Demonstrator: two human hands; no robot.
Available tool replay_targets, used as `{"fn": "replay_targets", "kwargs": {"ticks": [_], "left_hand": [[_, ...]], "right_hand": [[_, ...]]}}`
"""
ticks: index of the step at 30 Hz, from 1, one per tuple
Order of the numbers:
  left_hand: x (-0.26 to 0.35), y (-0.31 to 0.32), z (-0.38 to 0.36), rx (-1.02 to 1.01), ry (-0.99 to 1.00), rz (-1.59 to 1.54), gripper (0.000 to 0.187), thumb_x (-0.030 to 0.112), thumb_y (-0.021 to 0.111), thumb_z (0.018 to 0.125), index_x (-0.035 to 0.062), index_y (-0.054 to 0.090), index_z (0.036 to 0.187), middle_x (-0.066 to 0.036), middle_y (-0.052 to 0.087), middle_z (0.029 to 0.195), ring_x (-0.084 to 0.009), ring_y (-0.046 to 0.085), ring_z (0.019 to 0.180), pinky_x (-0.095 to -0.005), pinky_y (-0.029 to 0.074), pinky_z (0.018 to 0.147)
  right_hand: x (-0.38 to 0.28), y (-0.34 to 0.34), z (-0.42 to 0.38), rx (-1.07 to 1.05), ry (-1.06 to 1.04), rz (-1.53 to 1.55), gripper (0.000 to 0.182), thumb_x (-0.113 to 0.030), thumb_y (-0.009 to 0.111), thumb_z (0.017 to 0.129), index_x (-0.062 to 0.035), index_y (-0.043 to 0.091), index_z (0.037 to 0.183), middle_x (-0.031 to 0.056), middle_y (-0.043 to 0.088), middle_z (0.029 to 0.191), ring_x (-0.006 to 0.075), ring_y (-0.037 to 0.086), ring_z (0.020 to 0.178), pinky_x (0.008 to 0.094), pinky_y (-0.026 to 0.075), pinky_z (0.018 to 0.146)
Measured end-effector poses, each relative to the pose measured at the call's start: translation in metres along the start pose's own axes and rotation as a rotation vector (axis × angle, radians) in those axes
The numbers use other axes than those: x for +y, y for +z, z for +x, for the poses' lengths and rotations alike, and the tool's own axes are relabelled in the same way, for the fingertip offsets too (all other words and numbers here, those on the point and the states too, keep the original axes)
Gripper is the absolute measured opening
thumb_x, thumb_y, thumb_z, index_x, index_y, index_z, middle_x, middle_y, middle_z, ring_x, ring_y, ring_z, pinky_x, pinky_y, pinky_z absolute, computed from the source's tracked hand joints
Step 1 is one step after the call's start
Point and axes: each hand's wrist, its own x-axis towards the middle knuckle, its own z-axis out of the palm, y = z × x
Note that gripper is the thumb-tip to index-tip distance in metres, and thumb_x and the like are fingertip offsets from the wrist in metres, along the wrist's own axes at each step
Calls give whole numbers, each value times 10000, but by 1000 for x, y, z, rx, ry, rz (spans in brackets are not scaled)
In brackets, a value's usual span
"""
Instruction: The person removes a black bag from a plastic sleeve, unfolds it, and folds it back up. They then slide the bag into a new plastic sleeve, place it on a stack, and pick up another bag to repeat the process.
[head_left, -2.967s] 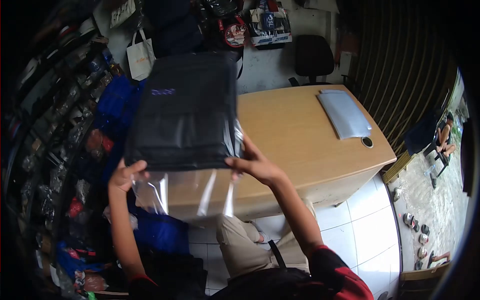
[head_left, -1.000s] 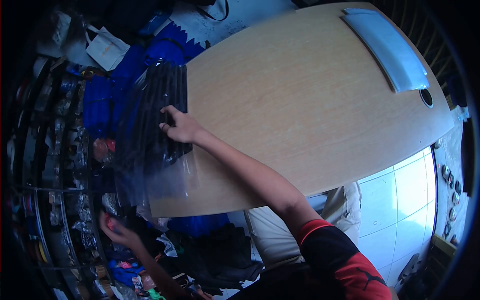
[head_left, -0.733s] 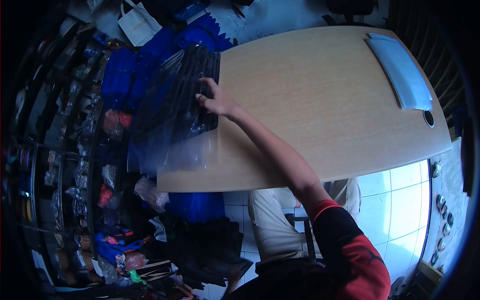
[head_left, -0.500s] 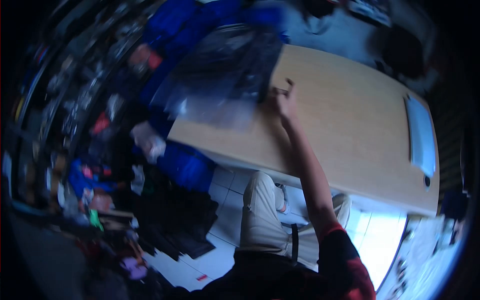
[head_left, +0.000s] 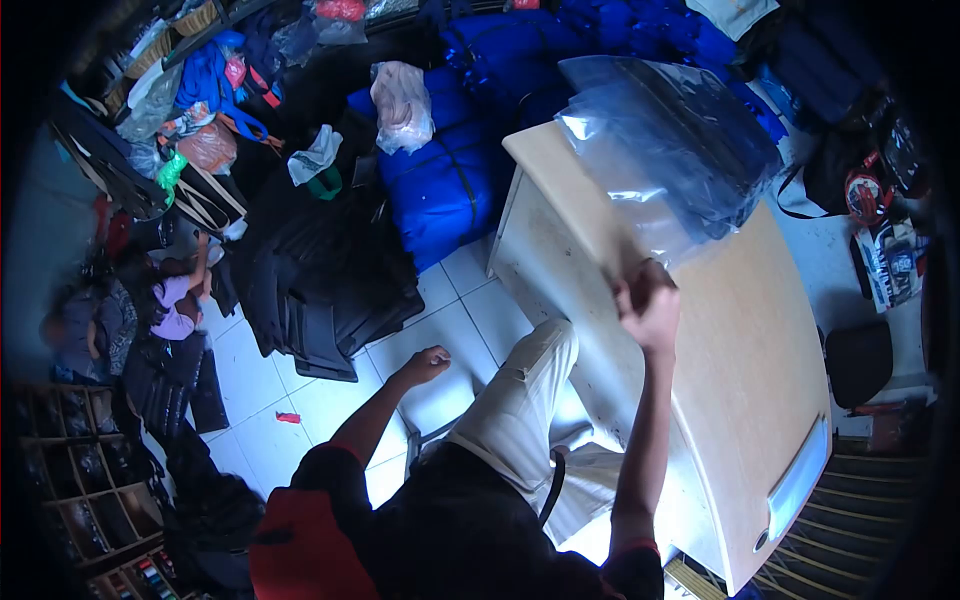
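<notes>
A stack of clear plastic bags with dark contents (head_left: pixel 680 150) lies on the far end of the light wooden table (head_left: pixel 735 350). My right hand (head_left: pixel 650 305) is over the table's near edge, just in front of the stack, its fingers curled; whether it holds anything is too small to tell. To the left, my left hand (head_left: pixel 428 363) hangs above the tiled floor, its fingers curled in with nothing visible in them. It is nearest to my knee and a pile of black pieces (head_left: pixel 310 270) on the floor.
Blue wrapped bundles (head_left: pixel 440 190) stand left of the table, a pinkish plastic bag (head_left: pixel 402 105) on top. Another person in a purple top (head_left: pixel 175 305) is low at the left. A blue-white pad (head_left: pixel 798 478) lies at the table's right end. A dark stool (head_left: pixel 858 362) stands beyond.
The view has swung left. My left hand has come into view. My right hand, its fingers spread before, is now curled nearer the table's edge.
</notes>
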Motion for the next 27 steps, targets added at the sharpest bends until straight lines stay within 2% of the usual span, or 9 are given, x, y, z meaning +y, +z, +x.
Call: {"fn": "replay_targets", "kwargs": {"ticks": [4,7,9,13,15,16,18,21,27], "left_hand": [[-42,1,-23,-108,-182,52,373,372,695,871,116,643,1137,-130,693,1097,-291,662,1051,-380,518,911],[-71,-11,-51,-208,-500,178,368,367,719,848,133,643,1121,-127,697,1069,-277,668,1023,-379,553,837],[-107,-19,-59,-64,-810,42,361,346,733,811,158,643,1106,-129,701,1028,-277,679,981,-383,580,755],[-183,-56,-11,350,-758,-95,352,275,708,768,129,644,1082,-145,699,977,-293,690,900,-409,581,723],[-197,-85,34,814,-387,526,304,202,680,756,86,652,1036,-156,688,906,-377,671,869,-478,551,742],[-183,-110,62,778,-480,666,272,170,672,764,75,648,1017,-171,672,928,-398,652,878,-487,540,763],[-152,-148,107,1050,-545,199,284,126,644,813,56,613,1086,-166,660,1020,-338,654,962,-485,545,783],[-100,-191,153,1174,-502,-938,778,202,773,783,68,322,1403,-170,510,1285,-332,572,1121,-460,524,897],[-67,-225,183,1130,-763,-1207,1012,257,818,756,131,107,1466,-190,359,1421,-382,394,1303,-529,441,1018]], "right_hand": [[-11,7,7,-107,-109,-263,520,-302,841,629,-32,575,984,153,605,907,363,613,866,456,504,798],[-14,15,10,-127,-86,-362,503,-291,842,636,-34,578,979,138,608,898,356,618,856,451,514,791],[-19,20,10,-128,-74,-417,497,-284,840,642,-37,578,984,130,610,905,345,621,863,440,524,776],[-10,27,14,-147,-82,-490,473,-232,817,666,-39,586,1030,132,615,909,346,627,855,429,535,736],[-12,30,16,-106,-94,-510,423,-198,797,685,-42,583,1014,134,622,916,350,632,867,441,536,743],[-11,31,16,-97,-99,-507,399,-175,783,691,-42,578,1006,140,627,922,357,638,865,442,540,736],[-9,31,15,-129,-90,-532,402,-168,781,690,-40,577,1012,145,628,925,361,640,856,439,543,730],[-14,38,18,-124,-125,-551,400,-123,774,672,-33,570,1004,157,626,909,372,644,820,438,549,715],[-11,37,20,-136,-58,-547,379,-71,761,629,-27,538,932,159,593,823,372,634,753,444,544,662]]}}
